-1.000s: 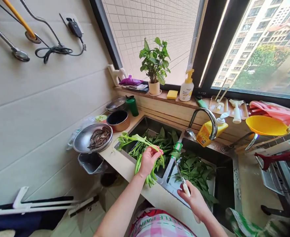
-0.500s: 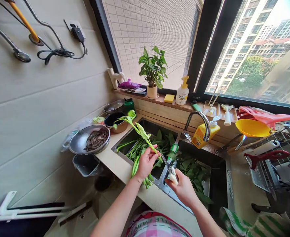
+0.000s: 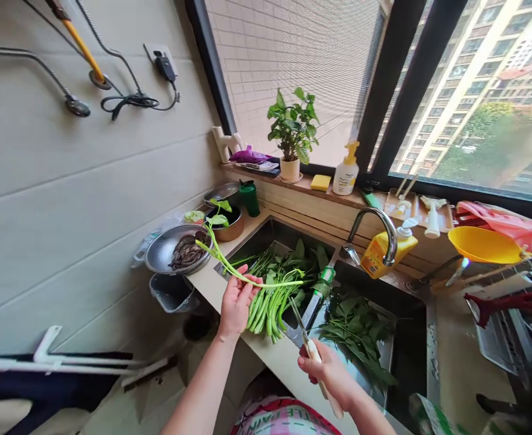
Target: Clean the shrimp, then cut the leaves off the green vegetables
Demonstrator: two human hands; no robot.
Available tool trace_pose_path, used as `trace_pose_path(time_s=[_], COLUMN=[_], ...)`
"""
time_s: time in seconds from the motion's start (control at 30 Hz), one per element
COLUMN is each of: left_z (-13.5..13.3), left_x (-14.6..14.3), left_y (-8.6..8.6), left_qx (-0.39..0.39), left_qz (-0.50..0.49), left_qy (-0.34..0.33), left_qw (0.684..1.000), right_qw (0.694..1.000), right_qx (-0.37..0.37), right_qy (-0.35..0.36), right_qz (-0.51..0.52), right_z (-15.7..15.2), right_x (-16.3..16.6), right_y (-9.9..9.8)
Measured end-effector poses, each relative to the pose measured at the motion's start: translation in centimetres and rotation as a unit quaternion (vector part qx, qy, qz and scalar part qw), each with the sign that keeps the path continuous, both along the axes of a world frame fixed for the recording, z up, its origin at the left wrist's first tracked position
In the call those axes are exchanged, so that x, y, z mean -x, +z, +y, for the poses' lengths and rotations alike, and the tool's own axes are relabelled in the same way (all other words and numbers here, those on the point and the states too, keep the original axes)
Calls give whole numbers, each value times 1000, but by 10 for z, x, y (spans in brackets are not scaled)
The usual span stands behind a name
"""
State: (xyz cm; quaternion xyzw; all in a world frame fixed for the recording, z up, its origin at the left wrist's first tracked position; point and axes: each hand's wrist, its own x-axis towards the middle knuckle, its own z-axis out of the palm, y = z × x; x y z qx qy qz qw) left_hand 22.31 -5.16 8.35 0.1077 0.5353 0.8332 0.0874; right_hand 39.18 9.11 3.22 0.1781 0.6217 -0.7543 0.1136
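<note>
My left hand [image 3: 236, 302] is closed on a green stalk [image 3: 275, 283], thumb and fingers around its middle. The stalk's leafy tip [image 3: 220, 217] points up and away, and its bare end points right. In my right hand [image 3: 326, 368] is a pair of scissors [image 3: 302, 323] with white handles, blades pointing up and left, apart from the stalk. Below the stalk, a bunch of green stems [image 3: 266, 314] hangs over the near rim of the left sink basin [image 3: 243, 248]. Dark green leaves [image 3: 356, 332] fill part of the right basin.
A metal bowl of dark shrimp-like pieces [image 3: 188, 251] stands left, above a lined bin [image 3: 173, 296]. Behind are a brown pot [image 3: 233, 229] and green container [image 3: 249, 198]. A faucet [image 3: 374, 217] arches by a yellow bottle [image 3: 386, 251]. A dish rack [image 3: 496, 338] stands right.
My left hand has moved left and lower with the stalk, which lies flatter. My right hand has drawn down, taking the scissors away from the stalk. The view has shifted slightly left.
</note>
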Motion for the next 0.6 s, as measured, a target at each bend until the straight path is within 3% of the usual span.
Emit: trace_pose_path(time_s=[0.17, 0.33, 0.47, 0.6], left_z=[-53, -141, -218, -280], left_x=[-17, -20, -4, 33], left_y=[-2, -4, -14, -34], left_qx=[-26, -46, -64, -75], left_qz=[3, 20, 18, 5], left_qy=[117, 254, 335, 356], left_qw=[993, 966, 940, 932], right_qw=[993, 977, 963, 956], right_qx=[32, 10, 11, 34], right_qy=[113, 215, 268, 289], right_qz=[2, 1, -12, -44], right_z=[-30, -90, -154, -224], right_x=[27, 66, 107, 163], right_y=[4, 12, 8, -17])
